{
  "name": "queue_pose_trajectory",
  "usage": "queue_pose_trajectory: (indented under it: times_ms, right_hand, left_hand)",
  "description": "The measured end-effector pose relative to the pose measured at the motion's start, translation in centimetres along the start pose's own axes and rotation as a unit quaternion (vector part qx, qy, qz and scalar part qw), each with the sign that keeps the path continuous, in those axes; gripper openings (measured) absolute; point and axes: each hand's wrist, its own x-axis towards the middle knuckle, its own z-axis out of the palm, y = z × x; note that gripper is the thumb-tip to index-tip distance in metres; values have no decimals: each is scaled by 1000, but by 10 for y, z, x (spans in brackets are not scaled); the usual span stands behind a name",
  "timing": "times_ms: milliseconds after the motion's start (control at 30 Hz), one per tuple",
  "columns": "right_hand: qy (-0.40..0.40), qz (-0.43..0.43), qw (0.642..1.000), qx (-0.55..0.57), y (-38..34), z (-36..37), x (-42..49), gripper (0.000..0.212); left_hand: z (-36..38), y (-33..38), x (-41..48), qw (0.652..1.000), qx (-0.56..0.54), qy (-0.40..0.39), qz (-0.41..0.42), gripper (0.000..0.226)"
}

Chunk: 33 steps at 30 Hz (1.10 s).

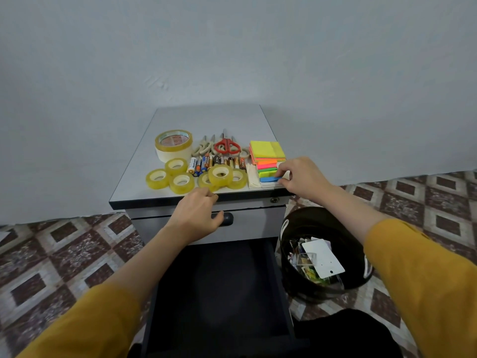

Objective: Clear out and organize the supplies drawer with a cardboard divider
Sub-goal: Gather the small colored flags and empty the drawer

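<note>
Two yellow sleeves reach forward from the near edge. Between them is the dark drawer, pulled out toward the camera at the bottom of the small gray cabinet. To the right of the drawer a black bin stands on the tiled floor, with a white card and bits of trash inside.

Up on the table, which is the cabinet's top, the supplies lie in rows. Small yellow tape rolls sit along the near left side, and one rests on top of two others. Behind them is a line of batteries. On the far left is a big tape roll, and to its right lie red scissors among pale ones. A stack of bright sticky notes sits on the right.

The right hand pinches the right end of a blue sticky pad at the near right corner of the table, just in front of the stack. The left hand is by the table's front edge, fingers bent near the closest tape roll and thumb beside the dark handle of the shut drawer above. I cannot tell if it holds anything.
</note>
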Motion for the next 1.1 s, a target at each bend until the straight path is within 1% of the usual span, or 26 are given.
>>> queue_pose_trajectory:
  times_ms: [167,567,767,967,1100]
  right_hand:
    - [-11,-14,999,-41,1,-2,2,17]
    - [6,-8,999,-52,-1,0,4,14]
    - [39,3,999,-34,-6,-7,13,15]
    - [-17,10,998,-62,-12,-2,26,18]
    - [-19,7,998,-59,-14,0,28,13]
  left_hand:
    - [-1,1,-1,1000,-2,1,1,54]
    - [-1,3,-1,1000,0,2,-2,53]
    - [-3,3,0,1000,5,-1,-2,51]
    - [-4,2,1,1000,7,-9,-5,51]
    - [-3,1,1,1000,7,-12,-4,51]
